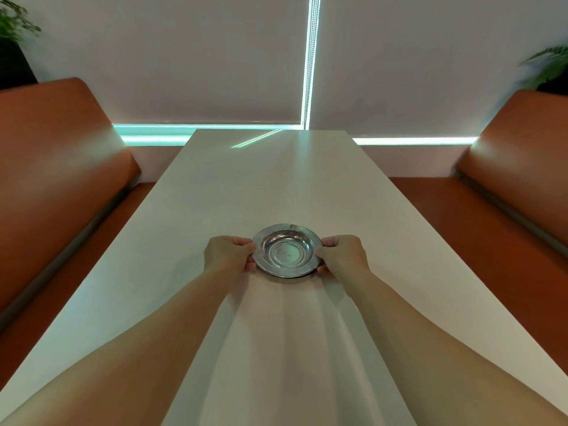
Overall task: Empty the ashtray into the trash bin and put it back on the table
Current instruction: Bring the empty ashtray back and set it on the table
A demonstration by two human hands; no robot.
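A round shiny metal ashtray (286, 251) lies on the white table (276, 186), near its middle. Its bowl looks bare, with only a faint speck inside. My left hand (229, 253) grips the ashtray's left rim, thumb on top and fingers curled under the edge. My right hand (344, 254) grips the right rim the same way. Both forearms reach forward over the table's near half. No trash bin is in view.
Orange-brown upholstered benches run along both sides of the table, left (58, 167) and right (516, 179). Closed roller blinds (190, 56) cover the window behind the far table edge. Potted plants stand in the top left corner (13, 23) and at the right edge (550, 69).
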